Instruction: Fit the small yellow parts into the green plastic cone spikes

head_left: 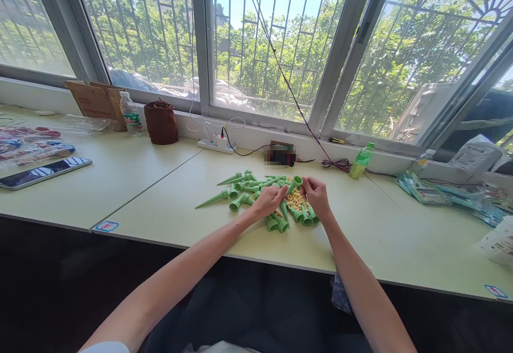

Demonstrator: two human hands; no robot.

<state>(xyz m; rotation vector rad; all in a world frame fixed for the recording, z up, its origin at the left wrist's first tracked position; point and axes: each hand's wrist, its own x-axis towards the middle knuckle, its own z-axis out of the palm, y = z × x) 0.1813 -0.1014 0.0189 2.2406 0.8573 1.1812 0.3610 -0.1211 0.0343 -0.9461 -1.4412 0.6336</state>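
Over the middle of the table, my left hand (270, 200) is closed around the body of a green plastic cone-shaped spike (295, 182), its open mouth tilted up to the right. My right hand (317, 197) is in a pinch at the mouth's rim; whatever small thing its fingertips may hold cannot be made out. Below both hands lies a pile of small yellow pieces (295, 199). More green spikes (214, 199) are heaped to the left, and several others (306, 217) lie at the pile's near edge, mouths toward me.
Along the window sit a brown pouch (161, 123), a water bottle (131, 115), a power strip (216, 145), a dark device (280, 155) and a green bottle (362, 161). A tablet (46, 173) lies left. Plastic-wrapped packets (425, 188) lie right. The table's front edge (276, 263) runs beneath my forearms.
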